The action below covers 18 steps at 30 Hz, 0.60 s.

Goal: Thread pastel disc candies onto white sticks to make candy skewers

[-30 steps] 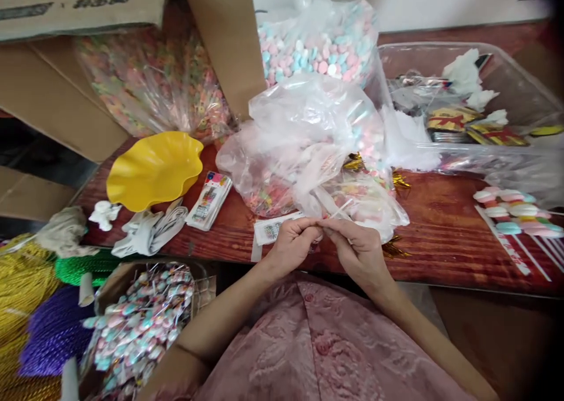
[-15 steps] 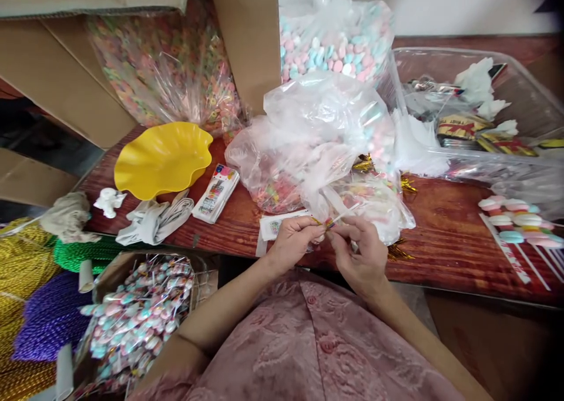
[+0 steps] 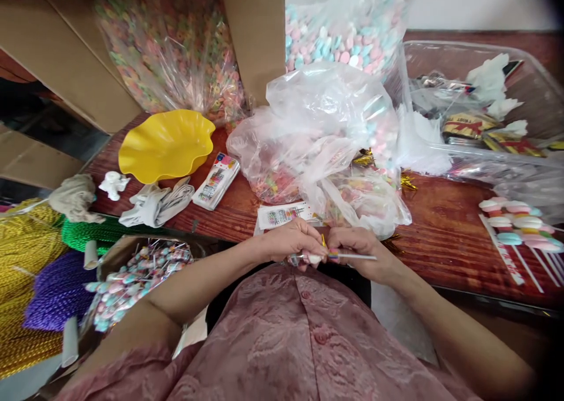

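Between my two hands, at the table's front edge, lies a wrapped candy lollipop held sideways. Its pale candy end in clear wrapping points left, and its white stick sticks out to the right. My left hand is closed around the wrapped candy end. Fingers of my right hand pinch the neck where the stick starts, at a small multicoloured piece. A bit of gold tie shows between the hands. Just behind my left hand is a stack of printed cards. My fingertips are partly hidden.
Clear bags of candy fill the table's middle. A yellow wavy bowl and folded gloves lie left. At right are a plastic bin and candy sticks. Below left stands a box of wrapped lollipops beside coloured cords.
Both hands have come down toward my body with the lollipop. Its stick, earlier tilted up to the right, now lies nearly level, and the wrapped candy end shows under my left hand.
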Each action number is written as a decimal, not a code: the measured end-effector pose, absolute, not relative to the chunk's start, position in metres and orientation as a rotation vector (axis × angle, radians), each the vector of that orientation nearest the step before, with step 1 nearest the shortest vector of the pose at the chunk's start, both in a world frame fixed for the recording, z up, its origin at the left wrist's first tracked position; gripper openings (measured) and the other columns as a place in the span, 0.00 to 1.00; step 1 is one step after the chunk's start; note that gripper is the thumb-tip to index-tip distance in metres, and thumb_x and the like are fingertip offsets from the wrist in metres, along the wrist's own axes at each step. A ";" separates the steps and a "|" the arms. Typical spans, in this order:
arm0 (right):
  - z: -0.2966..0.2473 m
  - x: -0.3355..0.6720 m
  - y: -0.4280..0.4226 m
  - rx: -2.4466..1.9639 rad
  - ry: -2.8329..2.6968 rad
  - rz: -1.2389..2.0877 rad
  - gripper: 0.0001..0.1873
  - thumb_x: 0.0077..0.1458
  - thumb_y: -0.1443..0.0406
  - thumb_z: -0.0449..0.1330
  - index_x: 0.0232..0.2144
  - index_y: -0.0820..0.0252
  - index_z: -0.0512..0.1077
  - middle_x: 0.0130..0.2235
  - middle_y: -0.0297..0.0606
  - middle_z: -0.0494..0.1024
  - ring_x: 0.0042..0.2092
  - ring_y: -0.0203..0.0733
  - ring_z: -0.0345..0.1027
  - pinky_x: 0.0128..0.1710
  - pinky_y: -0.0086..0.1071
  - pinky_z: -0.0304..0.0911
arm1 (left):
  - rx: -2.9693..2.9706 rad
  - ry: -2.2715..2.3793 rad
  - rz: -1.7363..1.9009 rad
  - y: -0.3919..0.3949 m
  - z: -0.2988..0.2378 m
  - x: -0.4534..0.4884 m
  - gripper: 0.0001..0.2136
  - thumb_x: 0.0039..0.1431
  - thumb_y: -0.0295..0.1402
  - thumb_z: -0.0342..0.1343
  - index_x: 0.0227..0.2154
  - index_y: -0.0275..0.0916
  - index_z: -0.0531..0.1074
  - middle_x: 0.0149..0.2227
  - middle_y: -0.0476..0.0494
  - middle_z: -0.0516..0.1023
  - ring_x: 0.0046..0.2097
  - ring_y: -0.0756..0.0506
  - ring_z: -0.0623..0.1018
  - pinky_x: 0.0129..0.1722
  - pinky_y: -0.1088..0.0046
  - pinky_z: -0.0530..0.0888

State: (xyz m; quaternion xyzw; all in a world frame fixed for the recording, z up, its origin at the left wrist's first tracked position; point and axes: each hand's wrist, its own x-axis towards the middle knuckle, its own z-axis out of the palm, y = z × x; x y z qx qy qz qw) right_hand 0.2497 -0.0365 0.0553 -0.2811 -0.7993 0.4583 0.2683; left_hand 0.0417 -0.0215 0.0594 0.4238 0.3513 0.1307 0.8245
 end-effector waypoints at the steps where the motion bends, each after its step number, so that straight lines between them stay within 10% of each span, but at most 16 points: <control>1: 0.061 0.249 -0.039 -0.663 -2.312 1.030 0.12 0.64 0.66 0.50 0.28 0.60 0.69 0.27 0.35 0.71 0.31 0.35 0.62 0.34 0.32 0.58 | 0.841 0.710 0.204 -0.022 0.057 0.040 0.09 0.40 0.34 0.65 0.21 0.32 0.76 0.18 0.47 0.74 0.17 0.54 0.67 0.15 0.79 0.65; 7: 0.091 0.240 -0.056 -0.178 -2.599 0.129 0.14 0.62 0.72 0.47 0.33 0.65 0.72 0.32 0.42 0.72 0.35 0.41 0.63 0.37 0.39 0.59 | 0.814 0.510 -0.123 -0.017 0.051 0.033 0.07 0.38 0.31 0.66 0.22 0.33 0.79 0.19 0.43 0.78 0.18 0.49 0.73 0.14 0.78 0.71; 18: 0.088 0.234 -0.046 -0.150 -2.730 0.144 0.13 0.64 0.71 0.47 0.32 0.61 0.71 0.31 0.37 0.72 0.34 0.39 0.63 0.34 0.36 0.58 | 1.124 0.386 -0.212 -0.001 0.082 0.038 0.07 0.36 0.32 0.70 0.17 0.38 0.78 0.17 0.48 0.75 0.20 0.48 0.72 0.18 0.74 0.71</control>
